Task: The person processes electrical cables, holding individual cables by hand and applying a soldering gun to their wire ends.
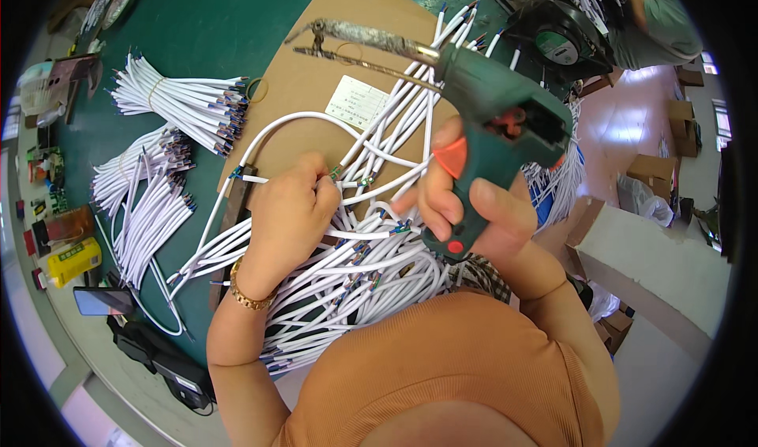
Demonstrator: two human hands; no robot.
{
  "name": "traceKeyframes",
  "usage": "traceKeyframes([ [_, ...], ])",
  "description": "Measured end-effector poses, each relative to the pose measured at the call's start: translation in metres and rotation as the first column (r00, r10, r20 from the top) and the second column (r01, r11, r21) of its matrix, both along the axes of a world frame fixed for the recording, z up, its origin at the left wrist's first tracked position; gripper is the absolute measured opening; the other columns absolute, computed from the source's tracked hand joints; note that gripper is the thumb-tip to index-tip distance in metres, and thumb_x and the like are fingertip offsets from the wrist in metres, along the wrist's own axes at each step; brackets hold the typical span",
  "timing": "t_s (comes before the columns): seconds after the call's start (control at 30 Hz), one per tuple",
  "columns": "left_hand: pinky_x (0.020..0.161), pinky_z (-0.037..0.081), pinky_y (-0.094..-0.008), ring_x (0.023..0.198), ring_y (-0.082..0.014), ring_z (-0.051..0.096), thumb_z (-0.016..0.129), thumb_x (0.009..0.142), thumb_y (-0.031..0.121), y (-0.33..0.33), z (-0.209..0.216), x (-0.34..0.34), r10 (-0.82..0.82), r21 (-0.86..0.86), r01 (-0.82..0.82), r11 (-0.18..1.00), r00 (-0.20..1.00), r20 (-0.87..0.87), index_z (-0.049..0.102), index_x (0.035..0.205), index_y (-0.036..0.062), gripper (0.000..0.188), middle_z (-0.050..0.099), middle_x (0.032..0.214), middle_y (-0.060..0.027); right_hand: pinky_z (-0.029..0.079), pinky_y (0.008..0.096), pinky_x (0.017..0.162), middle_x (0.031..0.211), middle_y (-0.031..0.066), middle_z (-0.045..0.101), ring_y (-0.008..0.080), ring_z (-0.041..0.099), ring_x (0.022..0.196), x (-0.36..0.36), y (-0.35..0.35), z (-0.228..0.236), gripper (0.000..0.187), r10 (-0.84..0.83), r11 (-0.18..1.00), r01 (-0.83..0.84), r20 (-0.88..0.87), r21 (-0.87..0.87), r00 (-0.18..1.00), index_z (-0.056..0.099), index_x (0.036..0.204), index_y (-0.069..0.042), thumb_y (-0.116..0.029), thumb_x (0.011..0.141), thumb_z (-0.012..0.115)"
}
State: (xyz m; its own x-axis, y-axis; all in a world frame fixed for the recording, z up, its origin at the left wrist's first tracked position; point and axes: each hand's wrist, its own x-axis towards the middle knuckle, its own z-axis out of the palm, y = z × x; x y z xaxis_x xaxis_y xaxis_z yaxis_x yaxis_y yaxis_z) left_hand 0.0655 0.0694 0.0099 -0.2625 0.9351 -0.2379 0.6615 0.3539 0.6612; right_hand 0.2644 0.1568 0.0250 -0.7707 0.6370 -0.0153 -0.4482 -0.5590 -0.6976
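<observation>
My right hand [499,210] grips the handle of a dark green soldering gun [493,92] with an orange trigger [451,158]. Its long metal tip [371,40] points to the far left, above the cardboard. Closed, with its fingertips curled under, my left hand [292,206] pinches at a white cable [254,179]. Coloured wire ends [335,174] show right beside those fingers; the exact hold is hidden. Beneath and in front of both hands lies a heap of white cables [371,289] with stripped coloured ends. More loose white cables [395,119] stretch across the cardboard sheet [308,60].
Bundles of white cables [178,103] lie on the green table [213,13] at the left. A yellow packet [75,262] and a phone [103,301] are at the left edge. A black round device [559,40] stands far right, near another person's arm [634,1].
</observation>
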Motion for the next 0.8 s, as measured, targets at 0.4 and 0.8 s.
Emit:
traceKeyframes([
  [0.4, 0.053, 0.041, -0.0407, 0.054, -0.0302, 0.056, 0.053, 0.079, 0.015, 0.001, 0.002, -0.006, 0.053, -0.059, -0.045, 0.997, 0.99, 0.13, 0.054, 0.074, 0.003, 0.013, 0.056, 0.059, -0.0144, 0.042, 0.023, 0.064, 0.077, -0.0008, 0.054, 0.008, 0.049, 0.069, 0.063, -0.027, 0.011, 0.04, 0.18, 0.955, -0.272, 0.502, 0.116, 0.846, 0.047, 0.121, -0.004, -0.013, 0.085, 0.062],
  [0.8, 0.055, 0.041, -0.0413, 0.057, -0.0333, 0.054, 0.052, 0.077, 0.014, 0.0, 0.005, -0.007, 0.045, -0.071, -0.031, 0.997, 0.978, 0.206, 0.051, 0.072, -0.0001, 0.015, 0.054, 0.062, -0.0183, 0.043, 0.0236, 0.06, 0.07, 0.0005, 0.058, 0.0099, 0.054, 0.065, 0.072, -0.027, 0.011, 0.035, 0.225, 0.881, -0.45, 0.711, 0.143, 0.666, 0.061, 0.078, -0.005, -0.04, 0.078, 0.065],
])
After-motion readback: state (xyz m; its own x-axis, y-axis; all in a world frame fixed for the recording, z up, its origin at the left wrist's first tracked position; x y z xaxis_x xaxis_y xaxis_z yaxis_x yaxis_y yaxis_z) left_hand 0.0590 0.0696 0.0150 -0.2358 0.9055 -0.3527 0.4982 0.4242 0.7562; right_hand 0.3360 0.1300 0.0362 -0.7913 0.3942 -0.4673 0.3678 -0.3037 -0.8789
